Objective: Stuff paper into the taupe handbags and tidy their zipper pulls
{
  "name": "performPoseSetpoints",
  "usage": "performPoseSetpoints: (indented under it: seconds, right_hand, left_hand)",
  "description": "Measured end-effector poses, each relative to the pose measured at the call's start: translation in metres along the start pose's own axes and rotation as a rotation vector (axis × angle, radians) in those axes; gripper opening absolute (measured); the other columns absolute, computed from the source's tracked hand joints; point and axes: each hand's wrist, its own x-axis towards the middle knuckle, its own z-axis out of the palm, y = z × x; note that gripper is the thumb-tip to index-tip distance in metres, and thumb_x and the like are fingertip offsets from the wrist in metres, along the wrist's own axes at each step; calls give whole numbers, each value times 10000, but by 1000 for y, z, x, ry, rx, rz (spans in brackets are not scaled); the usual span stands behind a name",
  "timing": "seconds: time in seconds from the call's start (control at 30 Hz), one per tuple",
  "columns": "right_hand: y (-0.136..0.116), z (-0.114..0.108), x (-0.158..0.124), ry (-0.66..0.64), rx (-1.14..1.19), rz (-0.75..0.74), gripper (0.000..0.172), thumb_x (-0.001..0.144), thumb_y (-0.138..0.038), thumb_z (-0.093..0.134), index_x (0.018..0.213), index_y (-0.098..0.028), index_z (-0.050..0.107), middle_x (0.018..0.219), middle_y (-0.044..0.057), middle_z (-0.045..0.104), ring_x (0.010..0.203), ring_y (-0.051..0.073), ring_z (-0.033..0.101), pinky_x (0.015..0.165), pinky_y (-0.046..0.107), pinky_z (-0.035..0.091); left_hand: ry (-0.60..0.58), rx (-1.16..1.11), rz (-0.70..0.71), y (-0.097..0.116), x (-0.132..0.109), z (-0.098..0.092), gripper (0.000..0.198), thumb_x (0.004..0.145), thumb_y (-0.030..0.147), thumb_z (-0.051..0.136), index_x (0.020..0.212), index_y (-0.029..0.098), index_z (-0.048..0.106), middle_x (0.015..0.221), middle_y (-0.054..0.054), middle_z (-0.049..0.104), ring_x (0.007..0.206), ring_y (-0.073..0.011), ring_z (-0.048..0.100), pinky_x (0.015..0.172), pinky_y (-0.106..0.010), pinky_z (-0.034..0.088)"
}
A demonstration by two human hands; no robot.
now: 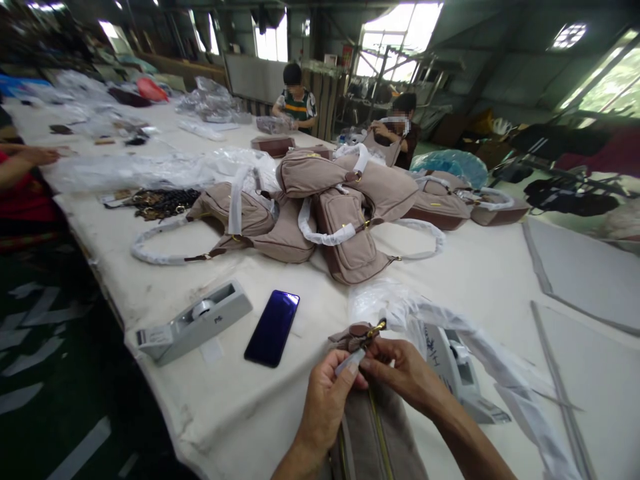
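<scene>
A taupe handbag [367,427] with gold zips lies at the table's near edge, its top end towards my fingers. My left hand [327,393] is closed, pinching a small strip of whitish wrapping [353,360] at that end. My right hand [407,370] is closed on the same end of the bag, just below a gold clasp [376,329]; its fingertips are partly hidden. From the clasp a strap wrapped in white [465,333] curves away to the right. Behind my right wrist stands a grey tape dispenser [463,373], partly covered by the strap.
Another tape dispenser [200,317] and a dark phone [273,328] lie on the left. Several taupe bags [350,233] are heaped ahead, beside dark chains [165,202] and clear plastic [150,170]. Grey flat panels [595,267] lie right. Co-workers [299,107] are across and at far left.
</scene>
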Motion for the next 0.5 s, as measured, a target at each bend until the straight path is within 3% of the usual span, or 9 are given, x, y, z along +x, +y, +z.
performPoseSetpoints:
  seconds: [0.13,0.27,0.43,0.5]
  right_hand:
    - [3,1,-7,26,8,-9,228,776,-360,599,673,-158,616,643,4,573,630,147,501,589,242,380]
    - [7,3,-8,33,46,-7,263,767,-395,623,636,-167,626,629,3,589,619,152,520,588,244,392]
    - [10,1,-6,-36,65,-24,287,756,-434,656,659,-165,634,637,7,597,646,154,523,609,247,391]
    - [13,1,-6,-25,92,19,315,726,-445,687,632,-158,599,592,-4,557,581,129,485,544,231,367]
  left_hand:
    - [40,-323,-236,-1,-8,8,231,710,324,709,709,135,576,577,12,585,535,-111,537,588,-251,422]
    - [131,-647,-484,-3,-17,19,328,531,277,821,673,136,562,532,26,568,473,-109,541,518,-248,417]
    - [191,-784,-562,-5,-22,27,306,509,244,818,679,118,597,496,23,565,434,-115,541,467,-248,403]
    - [204,-816,-570,-5,-24,28,314,489,244,824,671,117,601,484,25,566,423,-115,539,454,-248,402]
